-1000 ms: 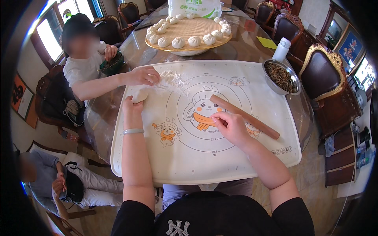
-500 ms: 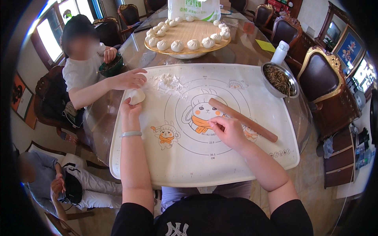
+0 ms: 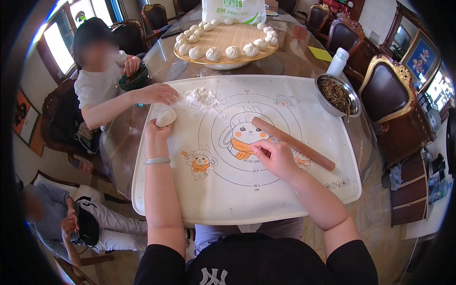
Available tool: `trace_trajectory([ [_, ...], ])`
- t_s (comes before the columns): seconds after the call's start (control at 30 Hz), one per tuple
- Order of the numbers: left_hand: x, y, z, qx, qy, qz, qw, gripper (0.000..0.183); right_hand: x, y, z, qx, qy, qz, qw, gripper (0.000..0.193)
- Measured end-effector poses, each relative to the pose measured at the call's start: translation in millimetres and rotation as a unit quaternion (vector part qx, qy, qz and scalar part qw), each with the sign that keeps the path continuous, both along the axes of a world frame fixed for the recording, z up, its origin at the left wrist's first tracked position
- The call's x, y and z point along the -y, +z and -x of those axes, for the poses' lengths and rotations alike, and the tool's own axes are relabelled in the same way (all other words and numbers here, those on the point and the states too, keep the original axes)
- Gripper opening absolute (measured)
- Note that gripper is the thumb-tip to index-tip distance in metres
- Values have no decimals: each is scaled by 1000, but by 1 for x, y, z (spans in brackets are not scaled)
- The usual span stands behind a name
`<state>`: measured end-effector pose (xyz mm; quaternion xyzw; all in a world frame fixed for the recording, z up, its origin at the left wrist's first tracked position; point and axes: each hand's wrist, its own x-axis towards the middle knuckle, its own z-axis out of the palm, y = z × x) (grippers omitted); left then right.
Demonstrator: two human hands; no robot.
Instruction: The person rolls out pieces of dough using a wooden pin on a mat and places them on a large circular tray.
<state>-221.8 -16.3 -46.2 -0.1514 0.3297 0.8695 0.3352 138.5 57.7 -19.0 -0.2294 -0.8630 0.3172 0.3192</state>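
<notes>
Near the mat's left edge, my left hand point(image 3: 158, 132) holds a round white piece of dough point(image 3: 166, 117) at its fingertips. My right hand point(image 3: 275, 159) is over the middle of the white printed kneading mat point(image 3: 223, 199), thumb and fingers pinched together; whatever is between them, if anything, is too small to make out. Just beyond that hand a brown wooden rolling pin point(image 3: 294, 145) lies slanted on the mat, untouched. Loose flour point(image 3: 203, 99) is heaped on the mat's far left part. Another person's hand point(image 3: 164, 93) hovers beside it, just beyond the dough.
A round woven tray point(image 3: 228, 42) at the back carries several pleated buns. A steel bowl of brown filling point(image 3: 338, 97) sits at the mat's far right corner, beside a white bottle point(image 3: 338, 61). At left, the co-worker's other hand is at a dark green bowl point(image 3: 134, 78).
The dough in my left hand has tipped a little and shows more of its face. The co-worker's near hand has lowered slightly, its fingers less raised. My right hand and the rolling pin stay put.
</notes>
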Motion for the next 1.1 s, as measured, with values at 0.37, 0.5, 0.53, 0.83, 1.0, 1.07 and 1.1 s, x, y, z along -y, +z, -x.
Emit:
trace_trajectory([
  [0.37, 3, 8, -9, -11, -33, -22, 999, 42, 0, 0, 0, 7, 1, -1, 1000, 9],
  [0.5, 1, 10, -13, -5, -33, -12, 999, 43, 0, -1, 0, 2, -1, 0, 1000, 8],
  [0.53, 2, 9, -12, -2, -35, -19, 999, 43, 0, -1, 0, 4, -1, -1, 1000, 8],
  [0.83, 1, 14, -17, 17, -43, -27, 999, 45, 0, -1, 0, 12, 0, 4, 1000, 9],
  [1.0, 1, 13, -16, 20, -47, -34, 998, 44, 0, -2, 0, 11, 4, 6, 1000, 10],
  [1.07, 1, 14, -17, 19, -45, -30, 998, 43, -1, -3, 0, 11, 2, 3, 1000, 10],
  [1.1, 1, 14, -17, 17, -45, -30, 998, 43, -1, -3, 0, 11, 2, 2, 1000, 10],
])
